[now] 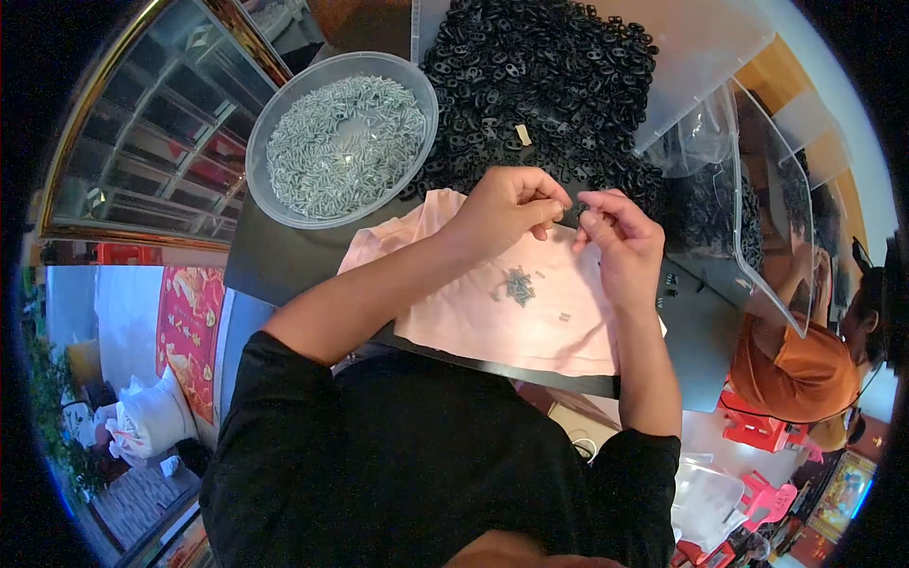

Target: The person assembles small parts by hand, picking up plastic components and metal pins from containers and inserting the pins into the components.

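My left hand [507, 210] is closed in a pinch above the pink cloth [445, 312]; whatever lies between its fingertips is too small to make out. Facing it, my right hand [625, 237] grips a small black plastic piece [572, 217] between thumb and fingers. The fingertips of both hands nearly meet at this piece. Below them on the cloth lies a little heap of small metal springs [517, 287], with a few loose ones beside it. A round clear tub [261, 180] to the left holds a mass of similar springs.
Beyond my hands spreads a big pile of black plastic pieces [540, 76], partly in a clear plastic bin [696, 57]. Another clear bin [772, 227] stands at the right. Past it sits a person in an orange top [791, 374]. A gold-framed glass panel [151, 123] stands far left.
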{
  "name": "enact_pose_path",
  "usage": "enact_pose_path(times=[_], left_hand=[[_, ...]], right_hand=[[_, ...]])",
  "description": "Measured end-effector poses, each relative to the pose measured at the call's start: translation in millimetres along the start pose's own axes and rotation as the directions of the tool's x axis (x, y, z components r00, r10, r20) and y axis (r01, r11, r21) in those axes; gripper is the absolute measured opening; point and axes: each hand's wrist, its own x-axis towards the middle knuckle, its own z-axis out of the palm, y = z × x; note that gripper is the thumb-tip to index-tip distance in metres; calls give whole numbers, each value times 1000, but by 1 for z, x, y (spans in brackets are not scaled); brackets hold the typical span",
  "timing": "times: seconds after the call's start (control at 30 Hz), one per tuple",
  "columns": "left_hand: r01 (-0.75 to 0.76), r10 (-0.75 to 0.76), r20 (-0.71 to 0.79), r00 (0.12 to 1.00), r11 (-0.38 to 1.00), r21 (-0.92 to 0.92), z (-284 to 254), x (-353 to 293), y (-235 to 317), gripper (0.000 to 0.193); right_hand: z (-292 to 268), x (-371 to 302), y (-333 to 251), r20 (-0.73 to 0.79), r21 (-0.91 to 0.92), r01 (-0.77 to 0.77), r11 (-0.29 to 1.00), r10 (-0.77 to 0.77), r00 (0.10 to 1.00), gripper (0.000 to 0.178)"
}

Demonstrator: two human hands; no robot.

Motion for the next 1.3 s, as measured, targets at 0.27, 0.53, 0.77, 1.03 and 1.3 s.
enact_pose_path(times=[0.27, 0.53, 0.77, 1.03, 1.3], left_hand=[[0, 0, -17, 1000, 1000, 4, 4, -2, 0, 11], [1, -1, -24, 1000, 1000, 23, 5, -3, 4, 11], [-17, 22, -55, 998, 995, 99, 9, -4, 2, 10], [-67, 91, -89, 992, 967, 245, 10, -1, 0, 11], [31, -35, -103, 994, 999, -42, 3, 1, 9, 21]], right_hand=[[1, -2, 3, 42, -49, 104, 993, -102, 994, 19], [3, -3, 2, 47, -61, 116, 991, -113, 992, 18], [6, -4, 2, 43, -68, 121, 990, -118, 992, 16], [5, -3, 8, 53, -231, 179, 956, -171, 984, 16], [-1, 1, 5, -7, -71, 63, 995, -64, 998, 15]])
